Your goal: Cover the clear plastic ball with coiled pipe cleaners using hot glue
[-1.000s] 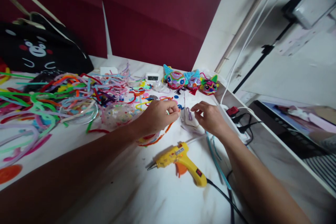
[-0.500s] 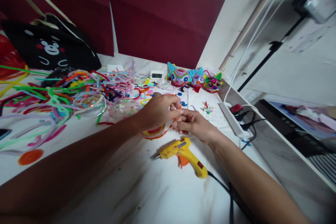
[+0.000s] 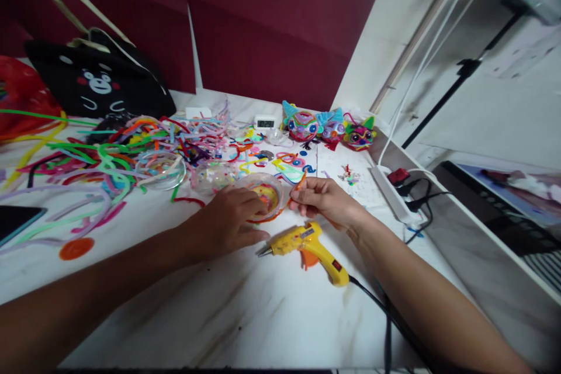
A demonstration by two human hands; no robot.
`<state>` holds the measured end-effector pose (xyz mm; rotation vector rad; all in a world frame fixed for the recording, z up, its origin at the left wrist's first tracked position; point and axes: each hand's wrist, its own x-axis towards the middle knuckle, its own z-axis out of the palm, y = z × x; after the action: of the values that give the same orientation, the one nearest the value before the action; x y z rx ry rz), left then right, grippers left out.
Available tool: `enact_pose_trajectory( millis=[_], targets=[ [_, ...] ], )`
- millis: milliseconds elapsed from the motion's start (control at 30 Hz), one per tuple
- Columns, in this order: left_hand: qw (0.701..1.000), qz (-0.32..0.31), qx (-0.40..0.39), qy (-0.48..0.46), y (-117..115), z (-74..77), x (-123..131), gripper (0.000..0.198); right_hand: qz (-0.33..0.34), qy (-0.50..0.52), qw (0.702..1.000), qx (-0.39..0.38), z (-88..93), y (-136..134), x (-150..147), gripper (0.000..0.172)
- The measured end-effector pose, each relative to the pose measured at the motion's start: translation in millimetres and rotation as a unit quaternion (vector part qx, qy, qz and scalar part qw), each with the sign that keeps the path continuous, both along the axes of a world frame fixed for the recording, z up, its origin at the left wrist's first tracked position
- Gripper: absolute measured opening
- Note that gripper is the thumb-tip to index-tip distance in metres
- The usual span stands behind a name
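Note:
My right hand [image 3: 318, 201] pinches the end of an orange pipe cleaner [image 3: 301, 181] between thumb and fingers, its tip pointing up. Just left of it lies a clear round plastic shell [image 3: 280, 190] with yellow, pink and orange rings inside and orange along its near edge. Over the shell's left side rests my left hand [image 3: 234, 216], fingers bent onto it and thumb stretched apart. Whether the pinched pipe cleaner joins the shell's orange edging I cannot tell. In front of both hands lies a yellow glue gun [image 3: 307, 242], nozzle to the left.
Tangled pipe cleaners [image 3: 109, 152] cover the table's left side, beside a phone [image 3: 17, 222] and an orange disc [image 3: 76, 249]. Decorated animal-face balls [image 3: 302, 123] and a small clock [image 3: 265, 123] stand behind. A power strip [image 3: 397, 196] lies right; the glue gun's cord [image 3: 372, 298] runs beneath my right forearm.
My hands were together at the orange pipe cleaner. Now my left hand has moved left and down onto the shell, while my right hand keeps the pipe cleaner.

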<state>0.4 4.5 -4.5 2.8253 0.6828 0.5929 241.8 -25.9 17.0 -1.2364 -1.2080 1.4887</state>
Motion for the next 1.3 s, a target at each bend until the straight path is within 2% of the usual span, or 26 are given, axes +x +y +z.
enact_pose_trajectory(
  millis=[133,267,500,667,833,1000,1100,1167,1233,1300],
  targets=[
    [0.998,0.000,0.053,0.019,1.2,-16.5,-1.0,0.013,-0.007,0.016,1.000,-0.015,-0.7,0.8,0.4,0.040],
    [0.996,-0.001,0.087,0.028,6.6,-19.0,0.5,0.019,-0.014,0.037,0.999,-0.023,-1.5,1.8,1.1,0.041],
    [0.993,0.004,0.113,0.022,8.1,-22.8,-0.5,0.018,-0.019,0.063,0.997,-0.032,-7.0,3.9,2.5,0.035],
    [0.996,0.042,0.080,-0.006,11.4,-6.7,0.3,0.027,-0.032,0.076,0.996,-0.022,-2.7,4.8,5.4,0.034],
    [0.996,0.038,-0.058,-0.053,16.4,16.9,-2.1,0.025,-0.063,0.084,0.994,0.011,9.2,4.2,10.8,0.035],
    [0.980,0.102,-0.158,-0.057,14.9,42.8,-0.8,0.034,-0.099,0.074,0.991,0.059,23.7,0.0,18.6,0.035],
    [0.965,0.151,-0.210,-0.051,17.2,54.2,1.2,0.031,-0.130,0.033,0.983,0.126,37.4,-5.0,19.5,0.027],
    [0.960,0.174,-0.218,-0.040,20.4,59.1,1.9,0.031,-0.146,-0.038,0.964,0.220,51.1,-14.5,15.6,0.015],
    [0.960,0.180,-0.212,-0.033,23.7,62.4,2.5,0.033,-0.132,-0.139,0.923,0.335,65.2,-33.8,9.7,0.003],
    [0.963,0.178,-0.201,-0.032,26.0,64.7,3.9,0.034,-0.116,-0.235,0.848,0.461,72.4,-64.4,6.6,0.023]
  ],
)
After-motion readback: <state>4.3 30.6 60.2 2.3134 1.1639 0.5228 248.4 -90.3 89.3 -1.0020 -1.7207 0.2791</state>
